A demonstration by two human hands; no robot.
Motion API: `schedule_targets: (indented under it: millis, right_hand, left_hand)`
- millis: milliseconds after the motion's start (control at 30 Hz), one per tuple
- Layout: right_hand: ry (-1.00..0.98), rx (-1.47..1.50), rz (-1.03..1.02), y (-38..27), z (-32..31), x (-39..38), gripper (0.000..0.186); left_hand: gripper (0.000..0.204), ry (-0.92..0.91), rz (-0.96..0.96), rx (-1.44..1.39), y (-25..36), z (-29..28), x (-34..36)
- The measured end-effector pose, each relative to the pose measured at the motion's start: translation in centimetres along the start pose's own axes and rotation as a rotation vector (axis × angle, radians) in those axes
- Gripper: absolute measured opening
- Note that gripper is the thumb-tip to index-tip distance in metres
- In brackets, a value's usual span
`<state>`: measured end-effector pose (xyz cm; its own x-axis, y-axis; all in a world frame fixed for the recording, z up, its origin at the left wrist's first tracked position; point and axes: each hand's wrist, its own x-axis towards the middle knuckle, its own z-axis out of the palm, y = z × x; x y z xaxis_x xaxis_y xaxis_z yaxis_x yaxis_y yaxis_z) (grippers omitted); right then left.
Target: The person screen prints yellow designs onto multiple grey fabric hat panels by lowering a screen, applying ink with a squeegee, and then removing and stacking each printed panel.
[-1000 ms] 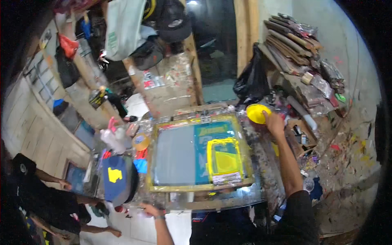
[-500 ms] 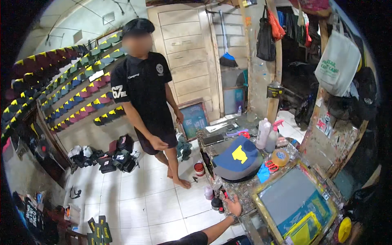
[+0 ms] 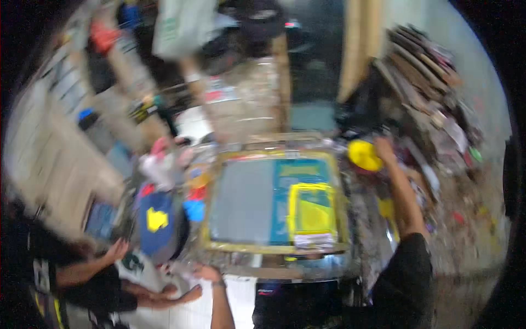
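The yellow tub is judged light and stiff, best held by its rim; for blur, the grip of right hand or left hand cannot be told

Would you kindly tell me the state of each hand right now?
Left hand: too blurred to tell open or closed; no held object discernible.
Right hand: at the edge of the round yellow object; grip cannot be told.

Right of the desk rose a paint-stained wall; left of the desk stood a pale wooden door; behind the desk, a wooden post; before the desk, white floor.
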<state>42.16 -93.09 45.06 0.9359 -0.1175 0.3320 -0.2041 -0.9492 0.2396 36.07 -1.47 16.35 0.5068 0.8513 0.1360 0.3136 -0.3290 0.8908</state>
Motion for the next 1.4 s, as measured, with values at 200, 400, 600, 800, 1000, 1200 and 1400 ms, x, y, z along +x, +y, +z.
schedule_targets:
  millis: [200, 400, 600, 800, 1000, 1200, 1400]
  right_hand:
    - [-0.204, -0.075, 0.360, -5.2, -5.0, -9.1, 0.028]
    - [-0.254, 0.465, 0.438, -8.3, -0.1, -7.7, 0.031]
    - [-0.197, 1.119, 1.083, -8.6, 3.5, -10.8, 0.018]
    - [-0.096, 1.581, 1.146, -8.3, -1.3, -13.0, 0.016]
    - [-0.040, 1.707, 1.100, -7.9, -5.9, -16.3, 0.017]
    - [-0.172, 1.529, 0.738, -20.0, -11.0, -17.2, 0.033]
    - [-0.026, 0.800, 0.271, -29.9, -9.1, -19.5, 0.037]
  left_hand:
    - [0.055, 0.104, -0.150, -0.057, -0.4, -0.3, -1.9]
    - [0.060, 0.041, -0.066, -0.186, -0.7, -4.2, 4.8]
    - [0.075, 0.077, -0.076, -0.166, 5.0, -4.5, 0.1]
    - [0.070, -0.032, -0.095, -0.181, 3.7, -3.3, -0.4]
    - [0.068, -0.060, -0.084, -0.278, 4.3, -3.1, -1.7]
    - [0.072, -0.077, -0.140, -0.357, 5.5, -6.1, -0.4]
    - [0.075, -0.166, -0.154, -0.449, 7.1, -5.7, -1.7]
